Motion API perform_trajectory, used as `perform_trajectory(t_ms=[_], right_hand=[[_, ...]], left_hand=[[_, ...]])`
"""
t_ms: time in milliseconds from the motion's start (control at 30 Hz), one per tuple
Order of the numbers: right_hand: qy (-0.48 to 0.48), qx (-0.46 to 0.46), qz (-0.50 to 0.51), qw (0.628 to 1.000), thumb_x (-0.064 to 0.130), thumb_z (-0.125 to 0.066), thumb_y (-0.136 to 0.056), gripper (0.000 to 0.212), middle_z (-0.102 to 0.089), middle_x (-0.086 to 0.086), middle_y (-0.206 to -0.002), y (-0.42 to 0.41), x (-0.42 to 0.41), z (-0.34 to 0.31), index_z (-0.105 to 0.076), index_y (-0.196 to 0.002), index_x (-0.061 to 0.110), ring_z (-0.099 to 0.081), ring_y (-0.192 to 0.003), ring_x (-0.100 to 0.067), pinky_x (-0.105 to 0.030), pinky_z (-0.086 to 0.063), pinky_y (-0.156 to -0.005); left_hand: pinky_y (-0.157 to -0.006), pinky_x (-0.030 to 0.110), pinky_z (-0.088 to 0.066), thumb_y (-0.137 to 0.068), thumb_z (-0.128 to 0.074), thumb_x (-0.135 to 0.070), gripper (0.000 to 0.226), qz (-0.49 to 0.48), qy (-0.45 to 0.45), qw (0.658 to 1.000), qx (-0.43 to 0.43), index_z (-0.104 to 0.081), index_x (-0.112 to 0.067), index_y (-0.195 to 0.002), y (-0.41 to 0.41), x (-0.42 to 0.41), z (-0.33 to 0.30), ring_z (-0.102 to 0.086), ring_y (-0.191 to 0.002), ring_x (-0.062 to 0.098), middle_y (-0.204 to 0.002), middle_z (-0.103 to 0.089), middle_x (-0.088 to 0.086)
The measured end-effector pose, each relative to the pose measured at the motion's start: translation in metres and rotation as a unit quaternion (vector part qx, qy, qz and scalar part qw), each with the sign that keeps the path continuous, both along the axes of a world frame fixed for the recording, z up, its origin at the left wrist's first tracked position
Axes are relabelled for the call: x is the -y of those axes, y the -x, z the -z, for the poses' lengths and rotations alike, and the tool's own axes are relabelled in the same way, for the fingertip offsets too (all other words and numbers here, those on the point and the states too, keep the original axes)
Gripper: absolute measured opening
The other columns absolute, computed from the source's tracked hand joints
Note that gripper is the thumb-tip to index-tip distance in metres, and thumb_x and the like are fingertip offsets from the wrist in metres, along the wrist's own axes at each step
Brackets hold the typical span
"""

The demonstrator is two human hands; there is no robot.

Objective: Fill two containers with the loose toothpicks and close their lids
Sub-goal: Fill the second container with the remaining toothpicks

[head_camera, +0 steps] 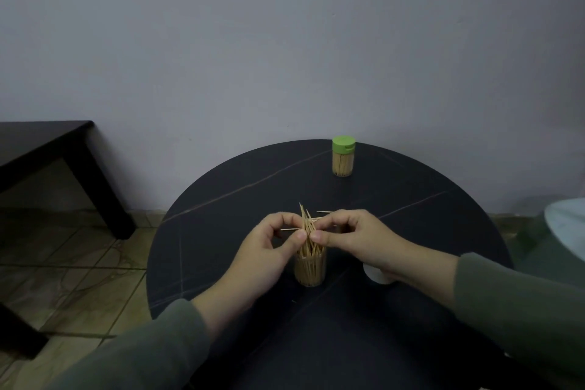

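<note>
Round dark counter, far edge curving just behind a closed container with a green lid, full of toothpicks, standing upright and well apart from the hands. Bare dark surface between that container and the hands, and more to the left and right of them. Near the front middle, an open clear container, upright, packed with toothpicks fanning out tilted above its rim. Left hand and right hand meeting over it, thumb and fingers of each curled and pinching the bundle from either side. A few loose toothpicks lying flat just behind the hands. White round piece on the counter, half hidden under the right wrist, just beside the open container. Off the left edge, tiled floor and a dark low table by the wall. Pale object at far right, blurred. No readable writing.
</note>
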State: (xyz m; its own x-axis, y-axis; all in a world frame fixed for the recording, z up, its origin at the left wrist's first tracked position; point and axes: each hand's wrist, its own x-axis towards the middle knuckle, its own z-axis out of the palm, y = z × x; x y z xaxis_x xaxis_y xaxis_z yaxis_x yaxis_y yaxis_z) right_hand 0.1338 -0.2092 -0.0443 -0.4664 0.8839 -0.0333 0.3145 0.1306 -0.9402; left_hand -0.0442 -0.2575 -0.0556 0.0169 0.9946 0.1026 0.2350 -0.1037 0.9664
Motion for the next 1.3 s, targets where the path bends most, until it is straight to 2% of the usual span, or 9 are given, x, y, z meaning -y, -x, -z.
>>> perform_trajectory(t_ms=[100, 200, 300, 400, 533, 667, 800, 967, 1300], right_hand=[[-0.061, 0.041, -0.019, 0.997, 0.028, -0.073, -0.082, 0.011, -0.066, 0.012, -0.092, -0.002, -0.002, -0.004, -0.072, -0.092, 0.033, -0.059, -0.081, -0.002, -0.021, -0.047, -0.072], [-0.109, 0.071, -0.041, 0.991, 0.035, -0.073, -0.081, 0.014, -0.063, 0.012, -0.094, -0.006, -0.004, -0.007, -0.069, -0.094, 0.039, -0.054, -0.075, -0.004, -0.023, -0.044, -0.066], [-0.142, 0.103, -0.055, 0.983, 0.045, -0.073, -0.076, 0.021, -0.061, 0.011, -0.099, -0.010, -0.007, -0.009, -0.065, -0.095, 0.040, -0.056, -0.081, -0.013, -0.032, -0.048, -0.070], [-0.125, 0.143, -0.084, 0.978, 0.058, -0.071, -0.065, 0.046, -0.058, 0.016, -0.099, -0.016, -0.010, -0.013, -0.058, -0.106, 0.040, -0.052, -0.077, -0.004, -0.023, -0.044, -0.066], [-0.116, 0.194, -0.136, 0.965, 0.052, -0.076, -0.069, 0.054, -0.058, 0.020, -0.106, -0.019, -0.012, -0.014, -0.053, -0.117, 0.043, -0.052, -0.084, 0.009, -0.015, -0.041, -0.070], [-0.129, 0.193, -0.152, 0.961, 0.057, -0.076, -0.069, 0.052, -0.060, 0.021, -0.109, -0.016, -0.014, -0.008, -0.058, -0.117, 0.046, -0.054, -0.093, 0.000, -0.021, -0.042, -0.076], [-0.146, 0.221, -0.142, 0.954, 0.065, -0.072, -0.066, 0.057, -0.058, 0.022, -0.106, -0.014, -0.019, -0.005, -0.059, -0.118, 0.045, -0.053, -0.094, -0.003, -0.024, -0.043, -0.076], [-0.148, 0.235, -0.142, 0.950, 0.053, -0.075, -0.073, 0.054, -0.054, 0.026, -0.101, -0.014, -0.020, -0.008, -0.057, -0.122, 0.038, -0.050, -0.088, 0.005, -0.014, -0.036, -0.071], [-0.145, 0.226, -0.144, 0.953, 0.053, -0.076, -0.071, 0.059, -0.056, 0.023, -0.102, -0.014, -0.022, -0.007, -0.057, -0.125, 0.036, -0.051, -0.087, 0.001, -0.017, -0.037, -0.070]], left_hand=[[-0.090, 0.039, -0.050, -0.088, -0.066, -0.027, 0.026, 0.011, -0.059, 0.996, -0.068, -0.064, -0.042, -0.110, 0.009, -0.003, 0.002, -0.058, -0.099, 0.018, -0.103, -0.063, -0.020], [-0.082, 0.029, -0.048, -0.089, -0.063, -0.034, 0.035, 0.016, -0.128, 0.984, -0.124, -0.055, -0.050, -0.119, 0.009, -0.002, 0.000, -0.052, -0.090, 0.002, -0.109, -0.059, -0.027], [-0.083, 0.018, -0.045, -0.090, -0.060, -0.032, 0.038, 0.015, -0.179, 0.970, -0.164, -0.051, -0.049, -0.123, 0.005, -0.001, -0.004, -0.051, -0.099, -0.003, -0.111, -0.056, -0.035], [-0.080, 0.012, -0.043, -0.093, -0.057, -0.037, 0.029, 0.019, -0.237, 0.943, -0.234, -0.056, -0.046, -0.121, 0.006, -0.001, -0.003, -0.053, -0.099, 0.002, -0.101, -0.059, -0.034], [-0.074, 0.035, -0.048, -0.095, -0.048, -0.038, 0.035, 0.041, -0.321, 0.867, -0.379, -0.064, -0.029, -0.124, 0.010, -0.003, 0.000, -0.054, -0.094, 0.007, -0.103, -0.064, -0.024], [-0.078, 0.032, -0.048, -0.093, -0.050, -0.038, 0.032, 0.056, -0.346, 0.840, -0.414, -0.068, -0.027, -0.117, 0.014, -0.003, -0.006, -0.054, -0.105, 0.005, -0.105, -0.068, -0.009], [-0.094, 0.028, -0.039, -0.095, -0.047, -0.044, 0.036, 0.084, -0.324, 0.844, -0.419, -0.062, -0.030, -0.125, 0.025, -0.006, -0.005, -0.045, -0.128, 0.004, -0.121, -0.063, -0.015], [-0.100, 0.031, -0.036, -0.096, -0.039, -0.057, 0.054, 0.116, -0.306, 0.826, -0.459, -0.050, -0.027, -0.139, 0.030, -0.005, -0.002, -0.027, -0.142, 0.004, -0.131, -0.060, -0.013], [-0.095, 0.037, -0.038, -0.099, -0.037, -0.052, 0.042, 0.102, -0.362, 0.790, -0.485, -0.064, -0.029, -0.122, 0.033, -0.006, -0.007, -0.034, -0.141, 0.018, -0.130, -0.061, -0.013]])
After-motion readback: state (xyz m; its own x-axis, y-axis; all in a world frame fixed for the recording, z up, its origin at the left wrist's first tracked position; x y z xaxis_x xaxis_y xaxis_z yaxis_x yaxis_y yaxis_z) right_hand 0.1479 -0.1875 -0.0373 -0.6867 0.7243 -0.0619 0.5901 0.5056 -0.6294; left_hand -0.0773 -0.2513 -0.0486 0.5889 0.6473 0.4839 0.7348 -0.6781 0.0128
